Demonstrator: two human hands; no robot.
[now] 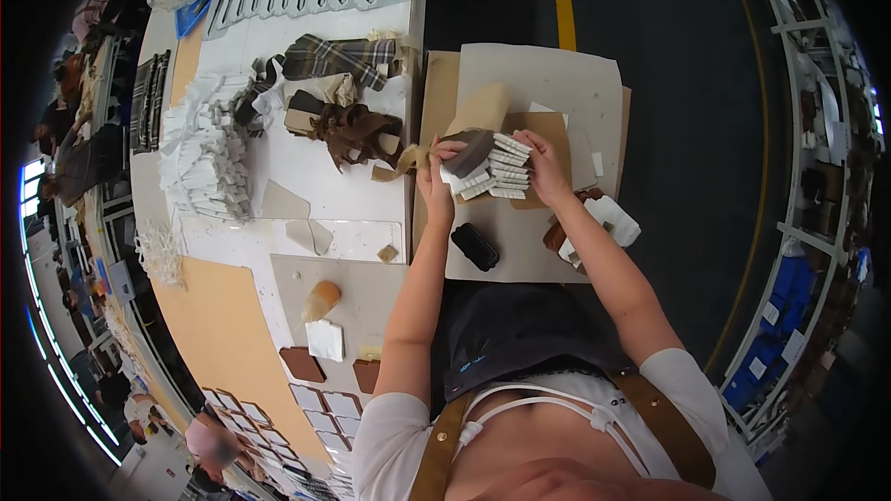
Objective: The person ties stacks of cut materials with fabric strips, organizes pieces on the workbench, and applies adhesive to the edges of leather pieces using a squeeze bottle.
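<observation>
Over the grey board [543, 65], a bundle of white strips [506, 172] with dark brown cloth [471, 154] is held between both hands, apparently being squared up: left side gripped by the left hand [438, 176], a tan ribbon [406, 163] trailing beside it, right ends pinched by the right hand [546, 162]. Even pressure from both sides seems called for next, so the strips are kept together. Some left fingers are hidden, bundle-to-board contact can't be told, and brown-and-white pieces [614, 221] at the board's lower right are partly covered by the right forearm [605, 249].
</observation>
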